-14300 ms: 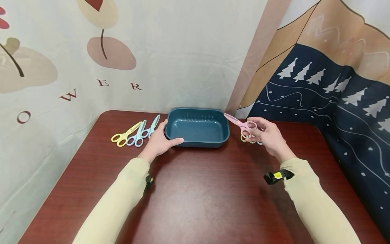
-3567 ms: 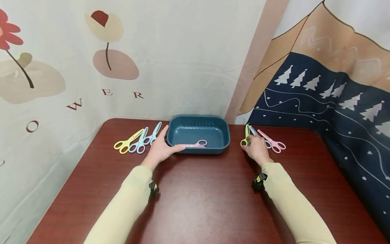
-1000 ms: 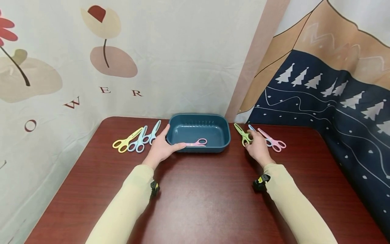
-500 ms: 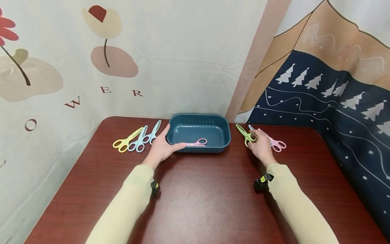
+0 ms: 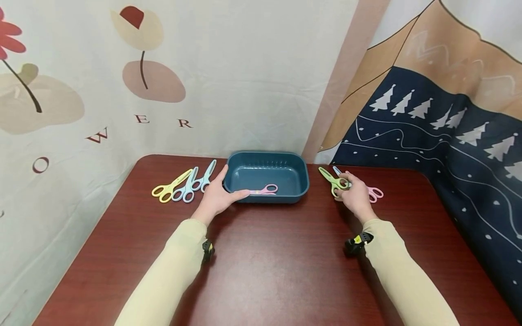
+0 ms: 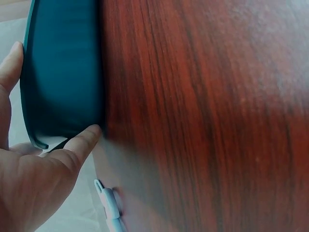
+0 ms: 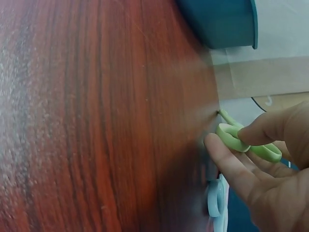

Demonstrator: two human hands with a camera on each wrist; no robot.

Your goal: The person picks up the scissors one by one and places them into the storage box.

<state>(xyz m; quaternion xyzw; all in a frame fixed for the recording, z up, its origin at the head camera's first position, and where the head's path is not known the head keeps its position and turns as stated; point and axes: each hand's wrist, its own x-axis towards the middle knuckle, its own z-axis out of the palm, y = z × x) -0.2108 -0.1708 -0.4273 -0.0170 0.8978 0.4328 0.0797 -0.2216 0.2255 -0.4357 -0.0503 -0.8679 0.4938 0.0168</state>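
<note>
My right hand (image 5: 354, 195) pinches green scissors (image 5: 333, 182) by the finger loops, blades pointing away and left. In the right wrist view, thumb and fingers close on the green loops, right at the table's far edge. Under and beside this hand lie light-blue scissors (image 7: 216, 197) and pink scissors (image 5: 374, 194), partly hidden by it. My left hand (image 5: 216, 197) holds the left front corner of a dark teal plastic bin (image 5: 277, 199), thumb over the front rim and fingers along its end. Inside the bin, near the front wall, lie pink scissors (image 5: 268, 189).
Left of the bin, yellow scissors (image 5: 165, 191) and two pairs of light-blue scissors (image 5: 188, 188) lie side by side on the reddish-brown wooden table (image 5: 265, 262). A printed cloth (image 5: 244, 90) hangs behind the table, and a dark tree-patterned one (image 5: 428, 136) on the right.
Earlier, pink scissors were in the right hand; now a pink pair lies in the bin. Since then the right hand has taken the green scissors, turned them leftward, then drawn them slightly right.
</note>
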